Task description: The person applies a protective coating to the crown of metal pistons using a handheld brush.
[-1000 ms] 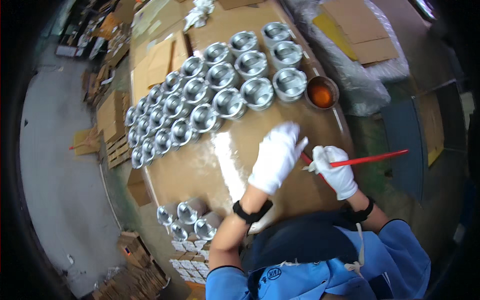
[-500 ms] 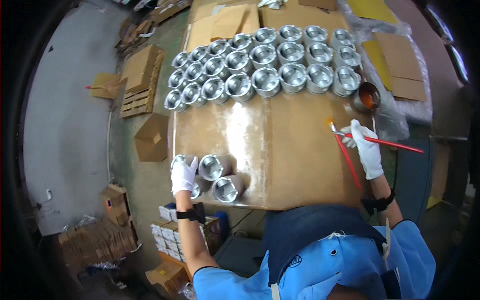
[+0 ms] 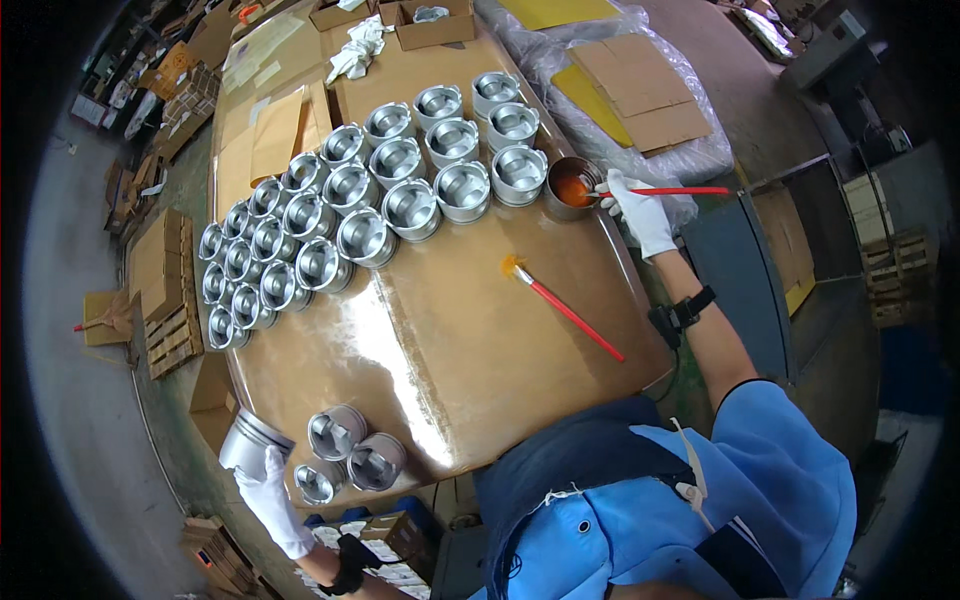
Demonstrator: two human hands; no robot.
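A metal piston (image 3: pixel 246 438) is held up at the table's left edge, my gloved left hand (image 3: pixel 266 502) wrapped round its underside. Beside it on the table are three more pistons (image 3: pixel 376 462). My gloved right hand (image 3: pixel 640 216) grips a red-handled brush (image 3: pixel 690 190) at the right edge; its tip reaches into a small metal can (image 3: pixel 556 203) of orange-brown liquid, which hides the bristles. A second red-handled brush (image 3: pixel 572 317) lies on the table, its bristles on an orange smear. Several pistons (image 3: pixel 411 208) stand in rows across the table's far half.
The brown-covered table (image 3: pixel 470 350) has a crumpled white cloth (image 3: pixel 358 48) and a small cardboard box (image 3: pixel 434 30) at its far end. Plastic-wrapped stock with cardboard (image 3: pixel 640 90) on top stands off the right edge. Cartons and a wooden pallet (image 3: pixel 174 335) sit on the floor at left.
My left hand has lifted one piston off the table from the near-left group. My right hand has carried its brush from beside the second brush to the can. The whole view has turned.
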